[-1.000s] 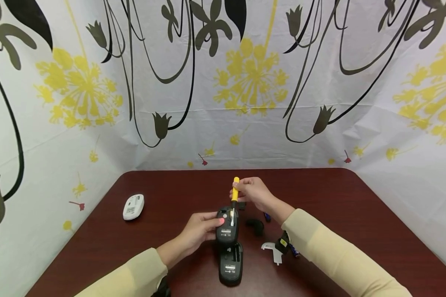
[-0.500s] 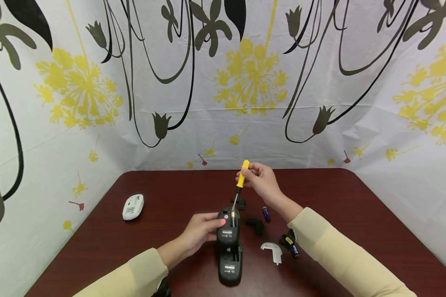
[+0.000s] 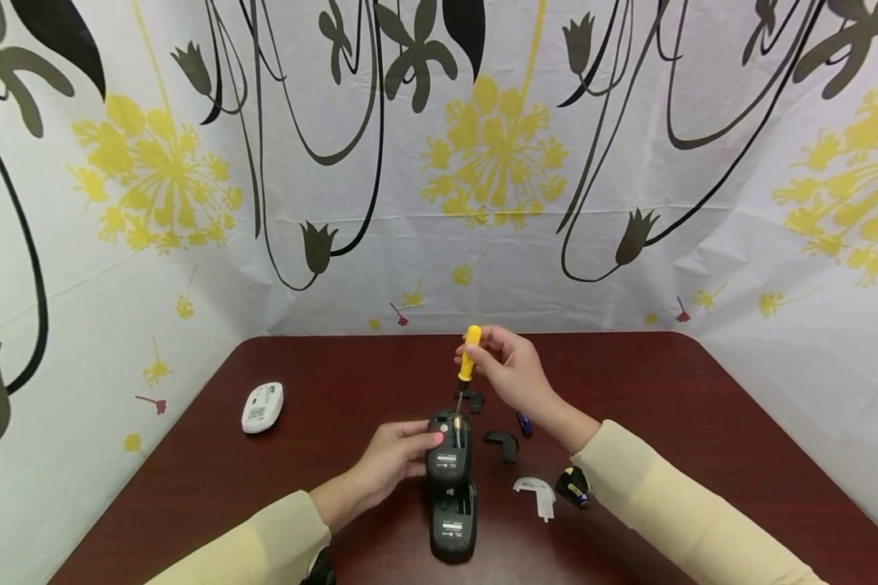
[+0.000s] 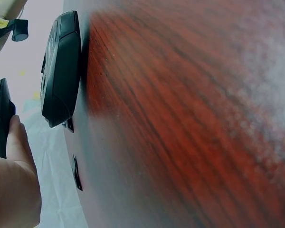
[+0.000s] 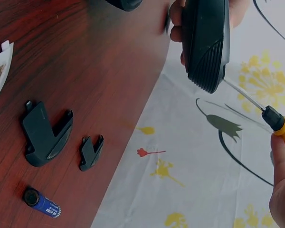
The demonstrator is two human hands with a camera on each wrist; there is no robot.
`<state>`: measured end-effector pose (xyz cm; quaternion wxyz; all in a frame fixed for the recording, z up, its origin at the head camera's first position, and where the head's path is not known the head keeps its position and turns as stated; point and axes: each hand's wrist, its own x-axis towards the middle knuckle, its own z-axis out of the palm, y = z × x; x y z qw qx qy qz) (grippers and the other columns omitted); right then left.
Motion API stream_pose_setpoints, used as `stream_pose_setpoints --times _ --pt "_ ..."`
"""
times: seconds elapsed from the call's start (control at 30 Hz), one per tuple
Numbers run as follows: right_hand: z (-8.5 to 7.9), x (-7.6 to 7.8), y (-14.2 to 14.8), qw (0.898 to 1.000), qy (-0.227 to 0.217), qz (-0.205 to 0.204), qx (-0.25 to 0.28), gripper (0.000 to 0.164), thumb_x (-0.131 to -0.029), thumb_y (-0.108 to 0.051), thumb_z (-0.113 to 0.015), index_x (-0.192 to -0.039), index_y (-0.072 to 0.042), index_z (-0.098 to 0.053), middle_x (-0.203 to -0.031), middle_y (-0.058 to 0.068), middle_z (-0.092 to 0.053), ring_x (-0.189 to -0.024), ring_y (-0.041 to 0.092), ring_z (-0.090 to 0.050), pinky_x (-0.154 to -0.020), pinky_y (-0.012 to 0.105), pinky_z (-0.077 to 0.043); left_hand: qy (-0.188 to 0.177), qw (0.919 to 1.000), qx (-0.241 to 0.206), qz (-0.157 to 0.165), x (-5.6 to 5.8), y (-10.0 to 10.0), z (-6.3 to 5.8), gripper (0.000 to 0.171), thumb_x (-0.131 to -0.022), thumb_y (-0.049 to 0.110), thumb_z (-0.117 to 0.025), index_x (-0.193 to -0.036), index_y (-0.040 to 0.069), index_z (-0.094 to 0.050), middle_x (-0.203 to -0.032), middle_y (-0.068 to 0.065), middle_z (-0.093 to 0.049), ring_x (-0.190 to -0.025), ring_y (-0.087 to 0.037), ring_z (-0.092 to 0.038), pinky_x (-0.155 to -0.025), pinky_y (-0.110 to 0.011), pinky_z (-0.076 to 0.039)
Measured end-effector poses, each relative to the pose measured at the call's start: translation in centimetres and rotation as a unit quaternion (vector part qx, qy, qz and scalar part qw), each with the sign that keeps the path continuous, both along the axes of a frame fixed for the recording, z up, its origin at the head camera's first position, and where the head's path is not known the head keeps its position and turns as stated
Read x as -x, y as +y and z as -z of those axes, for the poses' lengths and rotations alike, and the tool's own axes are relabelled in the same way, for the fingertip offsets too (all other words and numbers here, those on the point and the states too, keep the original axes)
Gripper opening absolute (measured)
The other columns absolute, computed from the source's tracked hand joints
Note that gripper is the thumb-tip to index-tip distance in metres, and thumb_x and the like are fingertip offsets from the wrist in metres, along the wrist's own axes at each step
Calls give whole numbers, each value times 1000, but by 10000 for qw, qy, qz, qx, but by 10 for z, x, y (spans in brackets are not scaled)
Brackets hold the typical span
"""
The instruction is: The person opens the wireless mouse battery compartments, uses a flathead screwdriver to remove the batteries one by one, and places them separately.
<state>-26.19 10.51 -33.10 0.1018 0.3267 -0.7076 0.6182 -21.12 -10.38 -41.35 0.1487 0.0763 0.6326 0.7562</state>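
My left hand [image 3: 391, 455] grips a black computer mouse [image 3: 448, 459] by its side, its underside with label and uncovered battery compartment facing the head camera. Above it, my right hand [image 3: 515, 374] holds a screwdriver [image 3: 470, 357] by its yellow handle. The metal shaft slants down to the battery compartment at the mouse's far end; the exact spot under the tip is too small to tell. In the right wrist view the shaft passes behind the ribbed end of the mouse [image 5: 206, 52]. A second black mouse [image 3: 454, 528] lies underside up on the table, just nearer than the held one.
On the brown table [image 3: 351, 374], a white mouse [image 3: 262, 408] lies at the left. To the right are two black battery covers [image 3: 508, 444], a white cover [image 3: 537, 491] and a blue battery [image 5: 42, 202]. A black device with a yellow label [image 3: 571, 481] sits by my right sleeve.
My right hand lifts the screwdriver away from the held mouse and tilts it right, then brings it slightly back down and left. My left hand and the mouse stay almost still.
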Motion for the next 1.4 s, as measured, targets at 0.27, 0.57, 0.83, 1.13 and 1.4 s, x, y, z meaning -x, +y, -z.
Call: stream_pose_setpoints --times 0.27,0.57,0.83,1.13,1.4 --pt "-17 -31 -9 9833 1716 -301 -531 18 -88 16 -59 -104 8 -61 -93 22 -68 -81 27 -69 -68 33 -58 32 10000 39 -35 0 -1 -1 48 -92 15 -66 -130 -12 -53 -112 -21 -66 -95 -24 -68 -79 -38 -57" --pt "-13 -35 -14 9797 1847 -412 -658 21 -88 17 -59 -105 5 -59 -91 21 -69 -81 25 -69 -64 31 -57 0 9999 28 -127 -2 0 2 47 -91 12 -67 -128 -13 -54 -108 -20 -68 -91 -22 -68 -77 -37 -57" --pt "5 -8 -6 9985 263 -409 -248 15 -98 -3 -55 -112 1 -59 -94 17 -69 -87 35 -68 -72 37 -59 -2 9999 83 -147 -3 1 4 48 -89 10 -68 -129 -13 -54 -106 -21 -68 -88 -22 -68 -75 -37 -58" --pt "6 10 1 9906 -1355 -180 -62 26 -101 -15 -54 -118 5 -55 -100 22 -67 -93 34 -67 -76 41 -58 -4 9998 155 -99 -5 3 6 47 -90 9 -68 -130 -11 -54 -108 -20 -67 -89 -23 -68 -76 -39 -58" --pt "13 22 5 9762 -2157 67 197 29 -102 -17 -52 -123 4 -53 -102 21 -67 -92 28 -69 -78 37 -58 -30 9998 202 -27 -5 2 3 48 -90 10 -68 -132 -10 -53 -111 -21 -66 -91 -25 -68 -76 -41 -58"
